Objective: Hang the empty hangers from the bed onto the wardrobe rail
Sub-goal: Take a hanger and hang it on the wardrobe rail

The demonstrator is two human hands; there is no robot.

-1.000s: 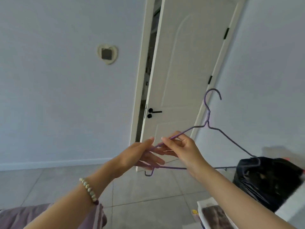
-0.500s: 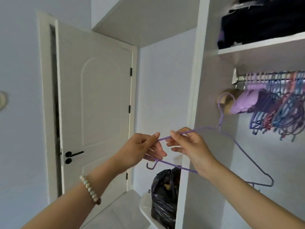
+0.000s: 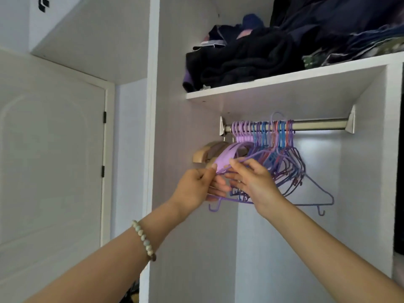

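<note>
A thin purple wire hanger [image 3: 323, 192] is held up in front of the wardrobe rail [image 3: 317, 124]. Its hook [image 3: 276, 115] arches just above the rail, among several purple, blue and red hangers [image 3: 262, 133] bunched at the rail's left end. I cannot tell whether the hook rests on the rail. My left hand [image 3: 194, 186] pinches the hanger's left end. My right hand [image 3: 254, 182] grips its left arm just beside, covering part of the wire. The right half of the rail is bare.
A white shelf [image 3: 284, 83] right above the rail carries piled dark clothes [image 3: 251, 60]. A wooden hanger [image 3: 202, 155] hangs at the rail's far left, against the wardrobe side panel [image 3: 172, 132]. A white door [image 3: 52, 162] stands left.
The view has swung right and up from the door to the wardrobe. Both hands have lifted the purple hanger, and its hook has come up to the rail.
</note>
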